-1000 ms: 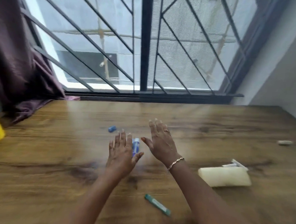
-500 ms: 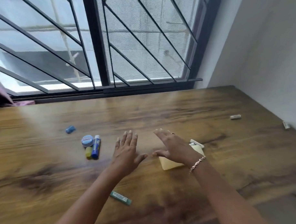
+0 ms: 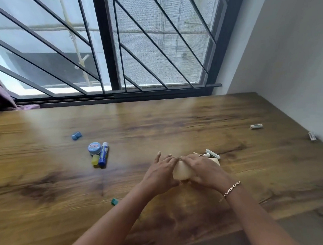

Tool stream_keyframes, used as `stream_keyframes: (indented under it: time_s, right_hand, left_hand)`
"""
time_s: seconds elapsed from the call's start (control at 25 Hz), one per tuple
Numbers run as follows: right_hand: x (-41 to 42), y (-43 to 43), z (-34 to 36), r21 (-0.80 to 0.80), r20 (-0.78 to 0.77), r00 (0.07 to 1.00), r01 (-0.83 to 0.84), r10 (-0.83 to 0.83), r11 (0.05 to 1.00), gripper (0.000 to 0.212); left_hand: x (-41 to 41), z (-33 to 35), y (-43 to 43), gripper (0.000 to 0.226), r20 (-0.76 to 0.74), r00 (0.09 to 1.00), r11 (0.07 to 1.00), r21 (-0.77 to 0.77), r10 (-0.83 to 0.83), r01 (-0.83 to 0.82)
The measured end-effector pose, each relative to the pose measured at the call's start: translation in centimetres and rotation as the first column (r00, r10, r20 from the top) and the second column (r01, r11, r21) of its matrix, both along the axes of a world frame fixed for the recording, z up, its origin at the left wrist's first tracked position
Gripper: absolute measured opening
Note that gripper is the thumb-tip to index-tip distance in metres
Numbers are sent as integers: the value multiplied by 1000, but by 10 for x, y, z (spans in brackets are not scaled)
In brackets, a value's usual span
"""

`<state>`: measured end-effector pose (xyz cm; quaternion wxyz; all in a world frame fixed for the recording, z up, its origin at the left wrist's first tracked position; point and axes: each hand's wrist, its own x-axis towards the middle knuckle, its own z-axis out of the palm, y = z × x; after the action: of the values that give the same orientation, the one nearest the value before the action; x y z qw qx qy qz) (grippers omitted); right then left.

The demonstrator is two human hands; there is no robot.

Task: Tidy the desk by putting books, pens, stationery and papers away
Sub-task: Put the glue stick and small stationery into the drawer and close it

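Observation:
A cream paper block [image 3: 182, 171] lies on the wooden desk [image 3: 175, 122], right of centre. My left hand [image 3: 160, 172] touches its left end with fingers stretched out and the thumb at the near edge. Over its top lies my right hand [image 3: 203, 169], fingers fairly straight, hiding most of the block. Two small white sticks [image 3: 212, 154] lie just behind the block. To the left sit a blue glue stick [image 3: 103, 154], a round blue tin [image 3: 94, 148], a yellow cap [image 3: 95, 159] and a small blue sharpener [image 3: 76, 135].
A green pen [image 3: 114, 201] shows only its end beside my left forearm. One white stick [image 3: 256, 126] lies at the far right, another [image 3: 312, 136] against the wall. A barred window runs along the desk's back edge, with a curtain at the far left.
Both hands moved from hovering over the desk onto the cream block. My view has swung to the right, so the glue stick group now sits further left.

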<state>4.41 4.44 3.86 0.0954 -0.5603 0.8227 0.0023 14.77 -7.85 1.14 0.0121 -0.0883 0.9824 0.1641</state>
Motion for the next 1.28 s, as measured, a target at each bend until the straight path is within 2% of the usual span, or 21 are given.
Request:
stream_keyframes:
  time_s: [0.24,0.36,0.52,0.68,0.84,1.12,1.28]
  right_hand:
    - [10,-14,10,-82,-9,999,-40,39,996,59]
    - [20,-30,12,-104,14,997,-80,82,991,63]
    - [32,-47,12,-87,31,991,-125,128,988,72]
    - [49,-66,18,-101,56,975,-207,213,973,68]
    - [95,-105,20,-115,54,930,-356,363,928,66]
    - [187,-171,8,-162,43,863,-491,504,856,72]
    - [221,-195,5,-128,150,853,-486,501,865,79]
  left_hand:
    - [20,5,-14,67,-180,977,986,143,112,-86]
    - [36,9,-27,65,-201,967,976,178,157,-121]
    - [68,9,-49,63,-164,959,959,201,233,-199]
    - [112,6,-71,64,-89,933,908,279,348,-312]
    - [174,16,-93,69,-74,884,856,300,461,-421]
    - [291,18,-143,68,-19,822,752,415,570,-512]
    - [367,10,-182,64,24,770,693,420,637,-586]
